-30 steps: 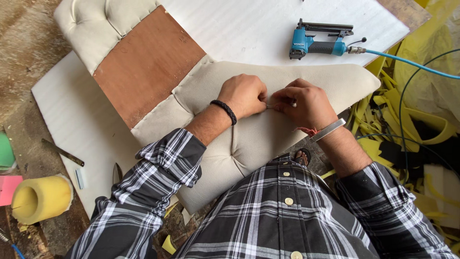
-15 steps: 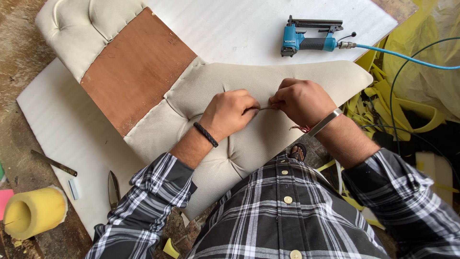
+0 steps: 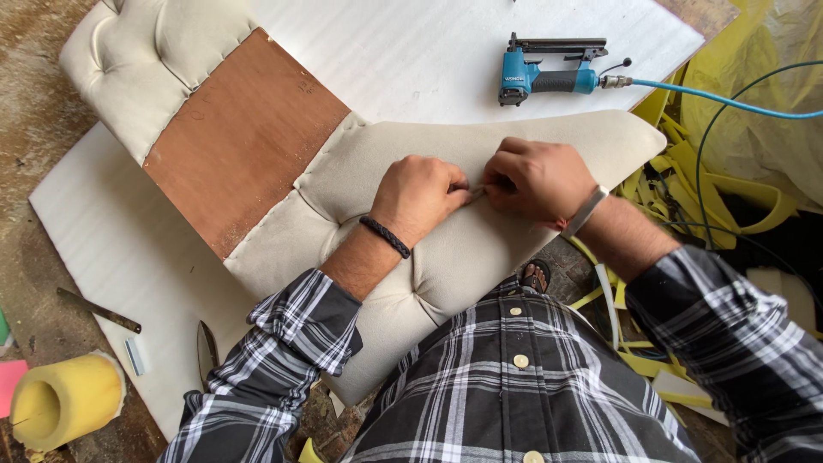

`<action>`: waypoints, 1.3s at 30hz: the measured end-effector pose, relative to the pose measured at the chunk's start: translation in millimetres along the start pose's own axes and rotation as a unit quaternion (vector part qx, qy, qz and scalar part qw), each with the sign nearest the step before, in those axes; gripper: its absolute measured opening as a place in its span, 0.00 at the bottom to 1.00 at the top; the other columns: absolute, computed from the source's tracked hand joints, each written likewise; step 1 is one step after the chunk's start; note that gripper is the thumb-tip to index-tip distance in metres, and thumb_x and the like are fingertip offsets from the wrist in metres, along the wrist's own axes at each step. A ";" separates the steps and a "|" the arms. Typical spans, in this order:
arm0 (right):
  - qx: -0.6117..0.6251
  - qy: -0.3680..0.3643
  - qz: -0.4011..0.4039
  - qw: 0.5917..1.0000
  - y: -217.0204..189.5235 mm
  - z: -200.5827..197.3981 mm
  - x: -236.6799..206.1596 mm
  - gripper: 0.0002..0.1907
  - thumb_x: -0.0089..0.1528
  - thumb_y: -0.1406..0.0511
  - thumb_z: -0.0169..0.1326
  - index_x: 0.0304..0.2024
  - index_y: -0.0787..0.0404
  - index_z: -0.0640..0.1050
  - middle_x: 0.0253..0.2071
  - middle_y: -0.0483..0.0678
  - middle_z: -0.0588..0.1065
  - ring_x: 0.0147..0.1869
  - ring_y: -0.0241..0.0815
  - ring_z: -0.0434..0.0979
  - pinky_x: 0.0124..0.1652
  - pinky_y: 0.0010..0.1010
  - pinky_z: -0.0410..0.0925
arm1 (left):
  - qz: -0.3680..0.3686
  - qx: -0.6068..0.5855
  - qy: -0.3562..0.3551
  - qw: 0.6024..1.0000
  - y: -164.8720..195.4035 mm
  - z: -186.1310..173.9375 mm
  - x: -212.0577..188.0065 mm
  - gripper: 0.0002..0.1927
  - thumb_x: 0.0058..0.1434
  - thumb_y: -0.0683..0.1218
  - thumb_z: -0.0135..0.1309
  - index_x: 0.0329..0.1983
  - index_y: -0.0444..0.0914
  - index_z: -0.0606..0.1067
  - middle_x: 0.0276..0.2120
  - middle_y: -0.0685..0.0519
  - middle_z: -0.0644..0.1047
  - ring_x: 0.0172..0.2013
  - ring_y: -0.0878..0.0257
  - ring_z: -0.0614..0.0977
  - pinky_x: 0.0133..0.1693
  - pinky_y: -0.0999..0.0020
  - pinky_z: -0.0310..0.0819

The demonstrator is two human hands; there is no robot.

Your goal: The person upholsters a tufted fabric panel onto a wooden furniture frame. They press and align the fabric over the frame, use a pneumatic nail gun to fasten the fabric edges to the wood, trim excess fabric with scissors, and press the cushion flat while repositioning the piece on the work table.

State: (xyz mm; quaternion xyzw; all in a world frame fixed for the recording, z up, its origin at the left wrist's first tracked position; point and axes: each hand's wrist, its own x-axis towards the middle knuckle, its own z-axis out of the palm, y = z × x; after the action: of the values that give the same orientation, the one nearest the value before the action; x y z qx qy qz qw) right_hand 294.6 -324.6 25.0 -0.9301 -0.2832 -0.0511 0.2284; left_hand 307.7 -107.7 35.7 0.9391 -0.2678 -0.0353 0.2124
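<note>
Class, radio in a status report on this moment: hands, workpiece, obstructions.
Left hand and right hand pinching together on the cream upholstered panel. Panel flat on white sheet. Blue staple gun lies apart; nothing blocking.

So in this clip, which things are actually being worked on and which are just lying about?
In hand:
- left hand and right hand, pinching together on the beige tufted upholstered panel

Lying about:
- blue pneumatic stapler
- yellow foam roll
- dark metal strip
- yellow foam offcuts

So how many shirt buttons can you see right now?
3: top button by the cushion edge, middle button below it, bottom button at the frame edge. Others may be hidden.
</note>
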 end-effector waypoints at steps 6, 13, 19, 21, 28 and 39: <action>0.008 0.063 -0.011 0.998 7.1 16.6 -10.4 0.08 0.58 0.61 0.62 0.35 0.56 0.79 0.36 0.46 0.77 0.37 0.49 0.80 0.34 0.39 0.72 | -0.018 0.055 0.006 0.998 9.2 4.5 -5.5 0.08 0.56 0.51 0.63 0.32 0.43 0.82 0.32 0.51 0.80 0.34 0.54 0.84 0.36 0.56 0.79; 0.064 0.036 0.025 0.997 11.2 14.2 2.5 0.07 0.58 0.60 0.63 0.36 0.55 0.81 0.36 0.45 0.78 0.36 0.49 0.80 0.34 0.39 0.73 | 0.103 0.175 0.068 0.977 -5.5 20.9 4.0 0.10 0.56 0.45 0.61 0.33 0.36 0.74 0.31 0.47 0.77 0.33 0.55 0.84 0.31 0.61 0.80; 0.073 0.069 0.020 0.995 -7.7 14.3 9.7 0.08 0.55 0.61 0.64 0.36 0.54 0.83 0.37 0.45 0.78 0.37 0.47 0.81 0.36 0.38 0.74 | 0.157 0.158 0.154 0.963 -21.8 28.2 -7.1 0.07 0.63 0.41 0.59 0.35 0.36 0.72 0.31 0.46 0.76 0.31 0.55 0.83 0.30 0.62 0.80; 0.055 0.074 0.021 0.996 -12.2 14.0 11.0 0.05 0.57 0.62 0.63 0.34 0.52 0.83 0.37 0.44 0.78 0.38 0.47 0.81 0.37 0.38 0.74 | 0.127 0.057 0.134 0.981 -27.5 20.3 -12.9 0.05 0.64 0.43 0.60 0.37 0.37 0.76 0.33 0.47 0.79 0.30 0.56 0.83 0.32 0.63 0.80; 0.022 0.063 -0.073 0.995 -20.2 5.7 30.6 0.05 0.59 0.60 0.63 0.36 0.51 0.84 0.36 0.43 0.78 0.40 0.47 0.80 0.35 0.39 0.73 | -0.066 -0.184 0.126 0.973 -52.7 -13.2 -45.6 0.06 0.60 0.46 0.62 0.38 0.41 0.83 0.33 0.51 0.84 0.31 0.62 0.87 0.34 0.67 0.82; 0.038 -0.024 -0.045 0.998 -7.8 11.9 51.7 0.07 0.57 0.61 0.62 0.35 0.56 0.82 0.35 0.46 0.79 0.35 0.48 0.81 0.35 0.38 0.74 | -0.052 -0.108 0.122 0.985 -42.9 -1.6 -33.2 0.06 0.55 0.50 0.66 0.33 0.44 0.85 0.29 0.53 0.84 0.29 0.59 0.86 0.32 0.65 0.80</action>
State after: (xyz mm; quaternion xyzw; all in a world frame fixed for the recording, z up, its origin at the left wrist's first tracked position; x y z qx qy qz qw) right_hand 333.0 -287.4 29.1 -0.9079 -0.3320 -0.0277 0.2545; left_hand 300.5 -57.0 17.6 0.9207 -0.1854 0.0395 0.3413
